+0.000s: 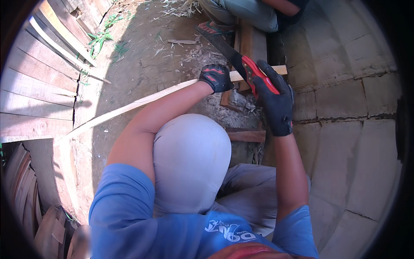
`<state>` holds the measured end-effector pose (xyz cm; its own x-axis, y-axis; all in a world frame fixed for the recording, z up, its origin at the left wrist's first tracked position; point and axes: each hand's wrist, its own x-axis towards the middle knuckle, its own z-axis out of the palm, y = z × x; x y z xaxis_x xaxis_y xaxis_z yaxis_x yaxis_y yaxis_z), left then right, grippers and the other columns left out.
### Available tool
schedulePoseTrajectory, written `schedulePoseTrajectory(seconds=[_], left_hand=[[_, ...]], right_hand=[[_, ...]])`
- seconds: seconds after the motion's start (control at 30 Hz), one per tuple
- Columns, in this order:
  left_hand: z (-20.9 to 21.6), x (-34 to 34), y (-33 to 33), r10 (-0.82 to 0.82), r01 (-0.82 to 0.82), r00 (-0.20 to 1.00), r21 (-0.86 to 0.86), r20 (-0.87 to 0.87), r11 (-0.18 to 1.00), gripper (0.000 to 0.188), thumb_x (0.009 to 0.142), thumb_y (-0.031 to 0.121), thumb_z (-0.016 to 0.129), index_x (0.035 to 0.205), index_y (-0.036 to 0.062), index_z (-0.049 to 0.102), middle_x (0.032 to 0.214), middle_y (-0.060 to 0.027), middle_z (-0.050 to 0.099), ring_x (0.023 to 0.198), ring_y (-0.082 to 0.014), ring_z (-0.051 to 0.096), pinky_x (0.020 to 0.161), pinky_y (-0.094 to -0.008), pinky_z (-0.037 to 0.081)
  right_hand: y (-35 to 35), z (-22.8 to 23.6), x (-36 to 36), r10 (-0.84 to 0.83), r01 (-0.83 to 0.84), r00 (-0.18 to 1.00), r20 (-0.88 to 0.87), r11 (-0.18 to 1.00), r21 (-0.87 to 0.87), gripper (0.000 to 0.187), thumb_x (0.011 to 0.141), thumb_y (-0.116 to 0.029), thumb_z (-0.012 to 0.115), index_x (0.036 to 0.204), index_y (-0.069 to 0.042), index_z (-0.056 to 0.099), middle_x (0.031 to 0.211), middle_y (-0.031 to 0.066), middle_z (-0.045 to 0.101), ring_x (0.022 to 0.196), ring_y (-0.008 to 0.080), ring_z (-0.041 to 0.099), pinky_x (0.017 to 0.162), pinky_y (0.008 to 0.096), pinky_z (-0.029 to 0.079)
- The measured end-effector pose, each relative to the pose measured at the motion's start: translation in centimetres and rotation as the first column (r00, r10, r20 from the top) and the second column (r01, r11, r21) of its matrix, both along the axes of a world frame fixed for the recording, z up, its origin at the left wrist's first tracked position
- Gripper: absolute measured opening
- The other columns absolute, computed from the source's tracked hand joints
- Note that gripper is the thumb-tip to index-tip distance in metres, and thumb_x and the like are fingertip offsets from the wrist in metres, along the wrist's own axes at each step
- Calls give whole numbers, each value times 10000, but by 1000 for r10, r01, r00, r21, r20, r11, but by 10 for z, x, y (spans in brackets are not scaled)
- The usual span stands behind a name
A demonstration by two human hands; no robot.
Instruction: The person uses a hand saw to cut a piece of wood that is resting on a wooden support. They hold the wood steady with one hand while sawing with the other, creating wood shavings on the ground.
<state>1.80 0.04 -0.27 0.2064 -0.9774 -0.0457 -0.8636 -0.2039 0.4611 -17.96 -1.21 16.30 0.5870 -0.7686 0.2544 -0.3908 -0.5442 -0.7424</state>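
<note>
A long pale wooden strip point(166, 91) runs from the lower left across to the right, ahead of my raised knee. My left hand point(215, 78), in a black glove with red trim, is closed around it near its right part. Just right of that, my right hand point(278, 105), also gloved, grips the red and black handle of a handsaw point(225, 49). The dark blade slants away to the upper left. Where the saw meets the strip, the handle end covers the wood, so I cannot tell whether the teeth touch it.
Beyond the strip, another person point(254, 15) sits by a wooden beam point(252, 41), one sandalled foot near the saw tip. A block wall point(340, 101) rises on the right. Wooden boards point(39, 93) stand at left, with wood pieces point(26, 185) below. Shavings point(183, 7) litter the dirt ground.
</note>
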Motion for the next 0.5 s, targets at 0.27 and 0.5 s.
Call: schedulePoseTrajectory(seconds=[0.27,0.5], left_hand=[[-11,-6,6,50,-48,999,-115,13,992,495,821,494,781,1111,92,769,1057,-195,774,984,-379,759,873,-507,599],[-13,-5,10,65,-56,997,-186,41,981,484,803,495,785,1075,95,778,1028,-195,770,953,-373,757,852,-501,600]], right_hand=[[-63,-73,66,-47,42,998,30,988,145,425,924,-269,767,1296,-62,766,1254,171,771,1159,297,736,1035,385,538],[-65,-88,70,-92,91,996,5,990,106,452,936,-293,755,1329,-71,752,1268,183,762,1194,311,718,1055,390,527]])
